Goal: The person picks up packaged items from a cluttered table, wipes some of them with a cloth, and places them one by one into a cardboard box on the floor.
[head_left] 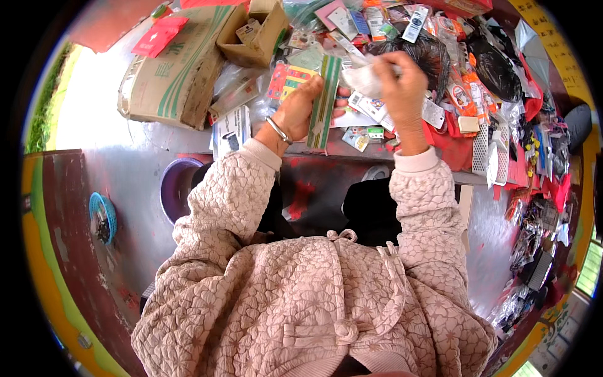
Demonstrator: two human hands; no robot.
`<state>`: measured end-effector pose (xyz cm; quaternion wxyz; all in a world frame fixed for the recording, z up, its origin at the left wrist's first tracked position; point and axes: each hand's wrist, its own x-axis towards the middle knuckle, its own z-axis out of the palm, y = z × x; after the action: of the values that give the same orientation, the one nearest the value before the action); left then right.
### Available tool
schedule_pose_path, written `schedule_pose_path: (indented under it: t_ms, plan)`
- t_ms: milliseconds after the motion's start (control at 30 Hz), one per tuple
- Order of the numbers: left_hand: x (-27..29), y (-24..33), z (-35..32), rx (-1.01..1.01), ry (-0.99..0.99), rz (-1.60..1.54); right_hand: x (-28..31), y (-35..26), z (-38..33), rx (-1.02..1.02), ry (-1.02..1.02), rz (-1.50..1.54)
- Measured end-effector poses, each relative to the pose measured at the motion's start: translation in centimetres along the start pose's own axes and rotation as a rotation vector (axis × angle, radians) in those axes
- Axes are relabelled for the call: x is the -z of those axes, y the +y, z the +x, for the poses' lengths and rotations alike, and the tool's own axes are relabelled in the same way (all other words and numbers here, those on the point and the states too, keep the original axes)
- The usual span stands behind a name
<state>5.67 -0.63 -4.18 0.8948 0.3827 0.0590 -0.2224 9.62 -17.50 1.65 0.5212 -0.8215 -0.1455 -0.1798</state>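
Observation:
My left hand [300, 112], with a metal bangle at the wrist, grips a flat clear zip bag [324, 116] with a green-striped edge, held upright over the near edge of the table. A card with a colourful red and yellow print [290, 80] shows beside the thumb; whether it lies inside the bag I cannot tell. Just to the right, my right hand [404, 78] is raised with bent fingers closed on a crumpled white piece [363, 79], cloth or thin plastic. Beneath the hands lie white cards [370, 108] and small packets [357, 138].
A large cardboard carton [179, 69] stands at the left, with a small open box [254, 38] beside it. Packaged goods and black plastic bags [493, 69] crowd the right. A purple basin [179, 188] and a blue basket [103, 217] sit lower left. A white perforated tray [498, 154] is at the right.

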Motion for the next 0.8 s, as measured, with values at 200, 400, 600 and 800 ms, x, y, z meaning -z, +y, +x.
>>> schedule_pose_path:
  t_ms: [200,400,600,800]
  plan:
    - [-2.1,-1.0,-2.1,0.048,-0.205,0.439,-0.4,2.5,0.9,0.275,0.058,-0.634]
    - [-1.7,0.2,-1.9,0.062,-0.068,0.135,5.2,5.9,3.5,-0.547,0.253,0.317]
    - [-1.8,-0.4,-2.0,0.068,-0.151,0.257,0.6,1.5,1.1,-0.297,-0.420,0.233]
    - [-2.1,-1.1,-2.1,-0.270,0.012,0.839,0.1,4.1,1.2,-0.399,-0.074,0.145]
